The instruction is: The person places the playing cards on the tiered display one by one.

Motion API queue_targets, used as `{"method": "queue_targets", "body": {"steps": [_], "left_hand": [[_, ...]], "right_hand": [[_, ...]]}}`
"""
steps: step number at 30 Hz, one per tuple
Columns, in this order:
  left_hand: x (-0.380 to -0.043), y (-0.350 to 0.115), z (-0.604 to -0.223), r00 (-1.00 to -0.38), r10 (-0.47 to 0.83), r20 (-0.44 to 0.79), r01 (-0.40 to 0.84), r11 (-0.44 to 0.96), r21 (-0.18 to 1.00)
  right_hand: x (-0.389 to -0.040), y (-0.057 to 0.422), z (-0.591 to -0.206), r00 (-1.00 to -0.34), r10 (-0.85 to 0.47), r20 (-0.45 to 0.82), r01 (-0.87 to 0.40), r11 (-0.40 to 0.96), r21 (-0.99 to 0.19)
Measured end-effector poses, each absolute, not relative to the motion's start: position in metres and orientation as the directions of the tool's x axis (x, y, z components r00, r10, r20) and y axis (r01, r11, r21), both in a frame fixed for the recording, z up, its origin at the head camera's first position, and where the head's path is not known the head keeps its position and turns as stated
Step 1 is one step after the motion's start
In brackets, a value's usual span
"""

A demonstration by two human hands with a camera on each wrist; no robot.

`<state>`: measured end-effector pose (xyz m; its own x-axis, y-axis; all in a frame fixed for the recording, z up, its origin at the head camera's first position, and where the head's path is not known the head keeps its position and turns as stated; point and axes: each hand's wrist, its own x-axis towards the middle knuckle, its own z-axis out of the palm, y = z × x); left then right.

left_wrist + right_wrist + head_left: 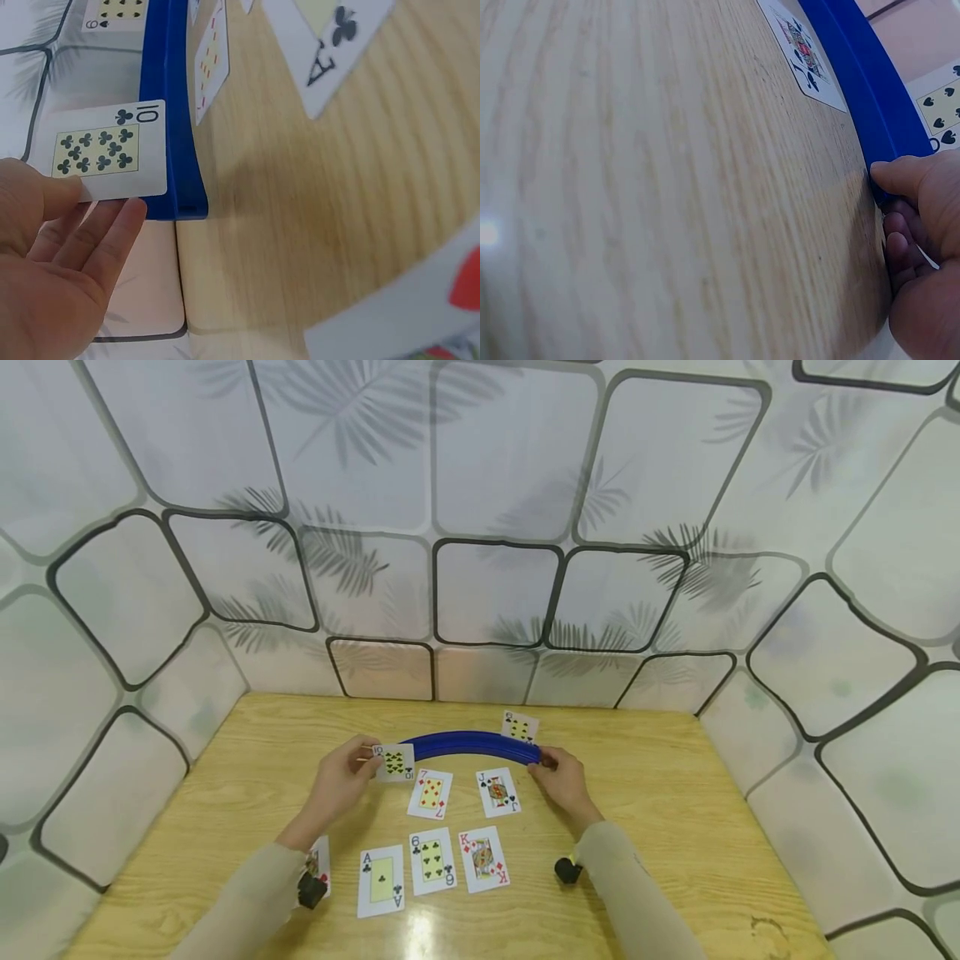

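My left hand (pixel 341 789) pinches the ten of clubs (pixel 109 150) between thumb and fingers, its face toward me. That card overlaps the left end of a curved blue card holder (pixel 465 743). At the holder's other end, my right hand (pixel 566 785) grips the tip, thumb on the near side and fingers curled behind. A spade card (pixel 519 725) stands in the holder close to the right hand. Just in front of the holder lie the seven of diamonds (pixel 431 794) and the jack of spades (pixel 498 792), both face up.
Nearer to me on the wooden table (pixel 660 777) lie the ace of clubs (pixel 381 881), a six of clubs (pixel 432 860) and the king of diamonds (pixel 483 858). Another card (pixel 322 867) is partly hidden by the left wrist. Patterned walls (pixel 495 593) enclose the table behind and at both sides.
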<state>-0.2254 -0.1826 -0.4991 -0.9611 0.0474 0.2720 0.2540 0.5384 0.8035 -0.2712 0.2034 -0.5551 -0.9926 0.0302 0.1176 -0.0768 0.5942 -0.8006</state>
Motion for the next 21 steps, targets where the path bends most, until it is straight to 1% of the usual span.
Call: {"method": "queue_targets", "body": {"steps": [4, 21], "left_hand": [[-0.235, -0.176, -0.498, -0.948, 0.051, 0.314, 0.293, 0.524, 0.8], [-0.263, -0.141, -0.486, -0.951, 0.008, 0.309, 0.279, 0.448, 0.849]], "right_hand": [[-0.271, 0.203, -0.555, -0.993, 0.028, 0.117, -0.078, 0.594, -0.801], [-0.271, 0.203, -0.554, -0.994, 0.025, 0.103, -0.069, 0.59, -0.805]]}}
